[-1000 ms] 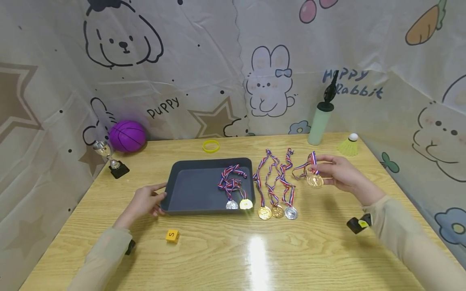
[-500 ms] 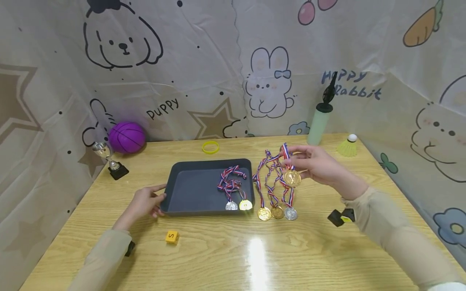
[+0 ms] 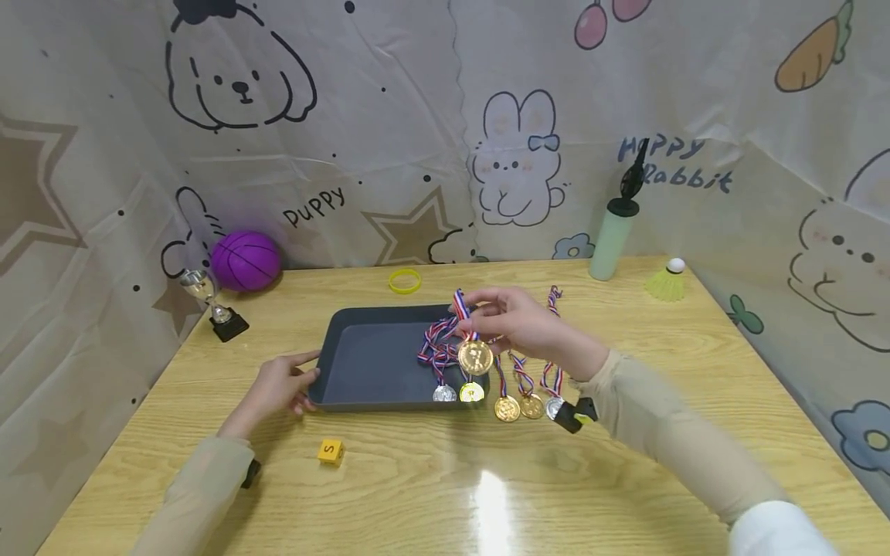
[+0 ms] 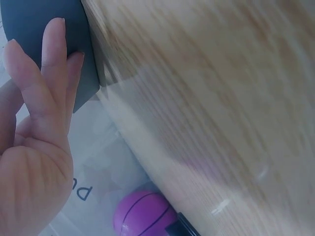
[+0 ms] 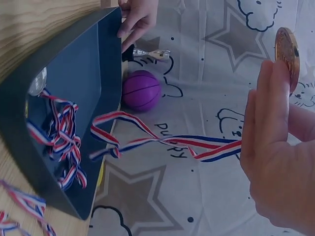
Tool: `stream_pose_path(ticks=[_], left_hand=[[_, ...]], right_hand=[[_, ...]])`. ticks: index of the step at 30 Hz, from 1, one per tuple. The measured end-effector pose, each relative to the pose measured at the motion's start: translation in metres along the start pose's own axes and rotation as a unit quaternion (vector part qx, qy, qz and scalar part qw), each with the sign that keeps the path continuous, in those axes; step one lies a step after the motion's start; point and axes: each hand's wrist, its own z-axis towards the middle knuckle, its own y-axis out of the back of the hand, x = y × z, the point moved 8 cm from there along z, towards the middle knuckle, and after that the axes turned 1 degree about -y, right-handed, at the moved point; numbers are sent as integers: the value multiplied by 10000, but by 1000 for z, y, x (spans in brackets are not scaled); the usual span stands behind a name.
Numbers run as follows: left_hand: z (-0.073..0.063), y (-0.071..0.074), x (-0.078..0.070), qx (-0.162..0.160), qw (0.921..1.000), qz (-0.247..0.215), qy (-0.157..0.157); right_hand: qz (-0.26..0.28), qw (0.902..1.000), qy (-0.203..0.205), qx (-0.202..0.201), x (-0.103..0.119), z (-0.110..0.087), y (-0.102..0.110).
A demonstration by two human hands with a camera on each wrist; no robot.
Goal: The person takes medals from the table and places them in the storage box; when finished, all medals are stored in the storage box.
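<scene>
My right hand (image 3: 518, 320) pinches the striped ribbon of a gold medal (image 3: 475, 357) above the right end of the dark grey tray (image 3: 375, 405). In the right wrist view, the ribbon (image 5: 211, 142) trails out from the fingers toward the tray, and the medal shows beyond the fingertips. Inside the tray lie a silver medal (image 3: 444, 393) and another gold medal (image 3: 472, 392), their ribbons tangled together. My left hand (image 3: 274, 386) touches the tray's left end; in the left wrist view, its fingers (image 4: 54, 54) lie fairly straight against the outer wall.
Right of the tray lie a gold medal (image 3: 507, 408), a bronze-toned medal (image 3: 531, 405) and a silver medal (image 3: 554, 407), partly behind the right arm. Around stand a trophy (image 3: 215, 305), purple ball (image 3: 246, 261), yellow ring (image 3: 405, 281), pump (image 3: 612, 239), shuttlecock (image 3: 667, 282) and yellow cube (image 3: 331, 452).
My right hand has carried the gold medal leftward, from beside the shuttlecock, past the row of medals, to above the tray. The left hand and tray have stayed in place.
</scene>
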Motion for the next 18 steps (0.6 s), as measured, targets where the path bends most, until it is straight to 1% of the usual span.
stream_pose_path(ticks=[3,8,12,15,18], left_hand=[[-1,1,1,-14,10000,0,-18],[0,1,2,-41,10000,-15,-50],[1,1,2,-47,10000,1,-28],[0,1,1,-61,9999,47,-77],[-1,0,-2,-81,9998,79,-159]], right_hand=[[38,10000,4,-52,1,17,-8],[309,9989,21,-341,-6,48,-11],[582,9957,56,-712,-18,71,-11],[576,9933,38,-997,-29,83,-12],[447,9913,15,-1237,-40,90,-14]])
